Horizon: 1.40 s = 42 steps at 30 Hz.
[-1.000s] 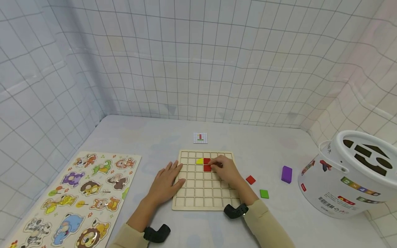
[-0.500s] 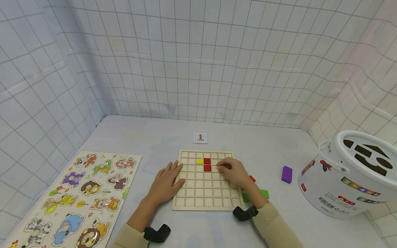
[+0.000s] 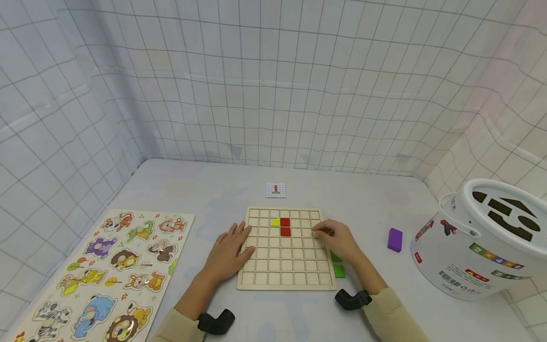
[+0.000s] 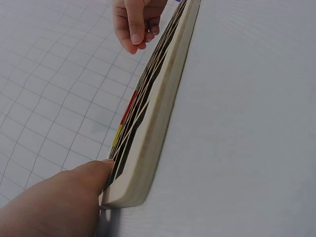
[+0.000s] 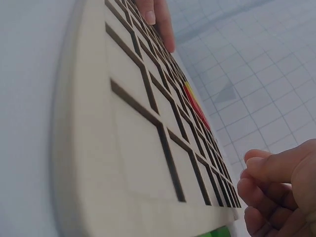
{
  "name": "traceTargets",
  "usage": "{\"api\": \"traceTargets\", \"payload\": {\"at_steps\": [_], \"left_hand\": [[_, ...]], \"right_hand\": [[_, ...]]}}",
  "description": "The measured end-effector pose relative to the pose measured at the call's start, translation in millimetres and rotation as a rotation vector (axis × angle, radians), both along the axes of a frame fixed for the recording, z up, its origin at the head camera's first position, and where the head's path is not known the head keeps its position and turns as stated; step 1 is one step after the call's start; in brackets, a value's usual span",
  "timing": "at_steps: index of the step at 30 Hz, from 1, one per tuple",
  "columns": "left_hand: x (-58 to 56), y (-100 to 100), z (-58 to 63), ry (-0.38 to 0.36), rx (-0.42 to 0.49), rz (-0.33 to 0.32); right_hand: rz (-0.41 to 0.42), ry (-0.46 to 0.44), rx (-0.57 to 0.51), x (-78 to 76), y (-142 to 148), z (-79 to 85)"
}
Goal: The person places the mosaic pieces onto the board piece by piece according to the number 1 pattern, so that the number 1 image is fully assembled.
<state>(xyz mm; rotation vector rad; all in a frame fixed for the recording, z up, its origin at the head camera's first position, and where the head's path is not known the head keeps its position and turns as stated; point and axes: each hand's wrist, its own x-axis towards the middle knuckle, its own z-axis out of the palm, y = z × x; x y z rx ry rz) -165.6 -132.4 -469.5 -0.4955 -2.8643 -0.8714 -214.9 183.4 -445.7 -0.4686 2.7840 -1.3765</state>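
Observation:
A wooden grid board (image 3: 292,265) lies flat on the table. Two red square tiles (image 3: 285,232) sit in neighbouring cells, one below the other, with a yellow tile (image 3: 275,222) left of the upper one. My left hand (image 3: 231,251) rests on the board's left edge, fingers straight. Over the right edge of the board is my right hand (image 3: 337,239), its fingers loosely bent; the right wrist view shows nothing between thumb and fingers of this hand (image 5: 281,187). Green tiles (image 3: 339,271) lie beside the board, partly hidden under that hand and forearm.
Behind the board lies a small pattern card (image 3: 276,190). An animal puzzle board (image 3: 145,251) covers the left side of the table. On the right are a purple block (image 3: 395,240) and a large white bucket (image 3: 478,247) with shaped holes in its lid.
My right hand has moved right, away from the red tiles, which stay in their cells. Its arm now covers the loose red tile and uncovers green ones. My left hand stays put.

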Motion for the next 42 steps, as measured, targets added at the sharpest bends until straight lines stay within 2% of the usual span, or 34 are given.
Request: {"api": "traceTargets", "payload": {"at_steps": [11, 19, 26, 37, 42], "left_hand": [[0.3, -0.1, -1.4, 0.039, 0.000, -0.011], [0.2, -1.0, -1.6, 0.022, -0.008, -0.007], [0.8, -0.4, -1.0, 0.013, -0.005, -0.003], [0.1, -0.5, -0.8, 0.020, -0.007, -0.002], [0.0, -0.1, -0.3, 0.010, -0.012, 0.000]], "right_hand": [[-0.024, 0.007, 0.019, 5.3, 26.4, 2.1], [-0.084, -0.021, 0.035, 10.4, 47.1, -2.6], [-0.115, 0.006, 0.073, 15.9, 62.1, -6.5], [-0.141, -0.007, 0.082, 21.3, 71.1, -7.4], [-0.139, -0.021, 0.125, 21.1, 71.3, -6.4]]}}
